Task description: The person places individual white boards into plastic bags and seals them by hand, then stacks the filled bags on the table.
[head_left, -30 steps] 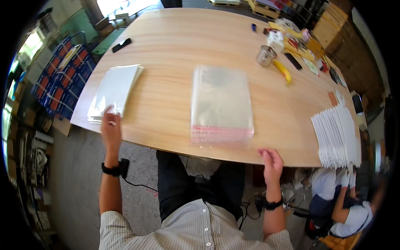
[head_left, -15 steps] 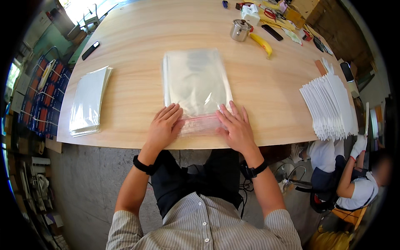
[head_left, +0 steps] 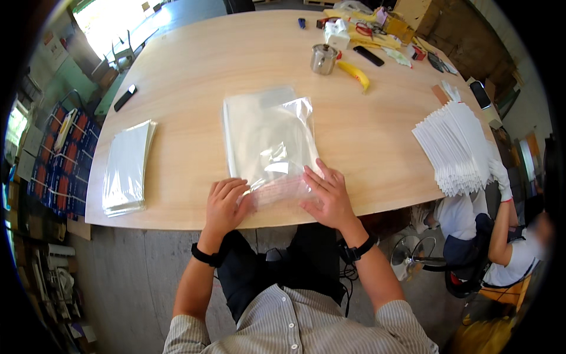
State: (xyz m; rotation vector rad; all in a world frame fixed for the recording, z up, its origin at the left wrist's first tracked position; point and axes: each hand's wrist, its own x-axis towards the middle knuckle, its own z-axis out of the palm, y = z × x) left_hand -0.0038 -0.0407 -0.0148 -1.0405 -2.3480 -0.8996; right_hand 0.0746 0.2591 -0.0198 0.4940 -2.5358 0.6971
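Note:
A stack of clear plastic bags (head_left: 265, 141) lies in front of me, with a reddish strip along its near edge. The top bag sits askew, and its far right corner has slid or lifted off the sheets below. My left hand (head_left: 227, 203) rests at the near left corner, fingers bent side by side and the thumb apart on the plastic. My right hand (head_left: 328, 194) lies on the near right edge with its fingers stretched out and spread.
To the left lie a pile of filled clear sleeves (head_left: 128, 168) and a black phone (head_left: 125, 98). White folded sheets (head_left: 457, 147) are stacked at right, beside a co-worker's white-gloved hand (head_left: 501, 178). Farther back are a metal pot (head_left: 324, 59), a banana (head_left: 355, 76) and tissues (head_left: 336, 35).
Both hands have come nearer to me. The top bag has shifted out of line with the stack. The co-worker's gloved hand has moved up to the white sheets.

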